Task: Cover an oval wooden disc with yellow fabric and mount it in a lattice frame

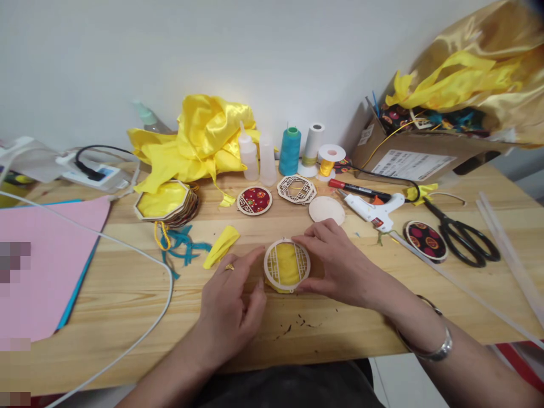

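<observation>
In the head view, a round wooden lattice frame (272, 266) backed with yellow satin (289, 263) lies near the front of the wooden tabletop (191, 340), between the two hands. The right hand (340, 263) holds its right edge, thumb and forefinger spread around the rim, near the small loops at top and bottom. The left hand (233, 303), wearing a gold ring (230, 267), has thumb and forefinger parted at the left rim; whether they grip it, I cannot tell. Dark specks lie on the wood just in front of the frame.

A folded yellow strip (221, 247) lies beyond the left hand, with tangled blue ribbon (185, 245) to its left. Behind that sits a stack of octagonal frames (170, 212), the top one filled with yellow cloth. Farther back, a red patterned disc (254, 201), an unfilled lattice frame (296, 190) and a plain pale disc (326, 210) stand in a row, the pale disc just beyond the right hand. A white glue gun (374, 209) lies to the right, near black-handled scissors (467, 238) and a dark patterned disc (425, 241).
</observation>
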Demonstrator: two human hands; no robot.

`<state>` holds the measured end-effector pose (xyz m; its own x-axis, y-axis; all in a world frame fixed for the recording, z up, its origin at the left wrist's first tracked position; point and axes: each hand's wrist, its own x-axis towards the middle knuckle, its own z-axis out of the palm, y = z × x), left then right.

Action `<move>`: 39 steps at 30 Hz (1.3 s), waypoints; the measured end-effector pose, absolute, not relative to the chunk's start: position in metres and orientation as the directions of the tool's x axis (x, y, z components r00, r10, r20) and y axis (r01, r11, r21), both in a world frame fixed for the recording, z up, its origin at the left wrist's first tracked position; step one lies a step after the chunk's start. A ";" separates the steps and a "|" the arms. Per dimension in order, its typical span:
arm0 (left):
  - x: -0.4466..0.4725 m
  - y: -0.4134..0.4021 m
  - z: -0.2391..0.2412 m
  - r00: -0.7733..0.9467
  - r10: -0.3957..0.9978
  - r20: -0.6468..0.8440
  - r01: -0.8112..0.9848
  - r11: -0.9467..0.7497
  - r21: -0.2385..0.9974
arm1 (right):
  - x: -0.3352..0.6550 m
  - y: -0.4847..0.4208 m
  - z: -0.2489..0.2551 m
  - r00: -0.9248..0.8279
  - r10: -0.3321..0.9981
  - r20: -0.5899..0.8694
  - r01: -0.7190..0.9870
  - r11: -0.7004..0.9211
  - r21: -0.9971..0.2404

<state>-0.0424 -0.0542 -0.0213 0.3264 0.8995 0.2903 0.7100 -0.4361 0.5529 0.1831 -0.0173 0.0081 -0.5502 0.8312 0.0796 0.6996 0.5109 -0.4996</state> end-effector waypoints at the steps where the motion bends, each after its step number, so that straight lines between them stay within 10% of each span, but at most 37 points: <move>1: -0.042 -0.054 -0.021 0.329 0.897 0.295 0.707 -0.442 0.552 | 0.183 -0.018 0.008 -0.551 0.831 0.081 0.699 0.512 -0.500; 39: -0.043 -0.057 -0.022 0.346 0.871 0.348 0.735 -0.482 0.476 | 0.189 -0.017 0.006 -0.521 0.843 0.136 0.651 0.495 -0.575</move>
<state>-0.0433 -0.0566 -0.0220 0.3463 0.8714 0.3476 0.7355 -0.4821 0.4760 0.1886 -0.0174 0.0057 -0.5210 0.8426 0.1360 0.6510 0.4954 -0.5751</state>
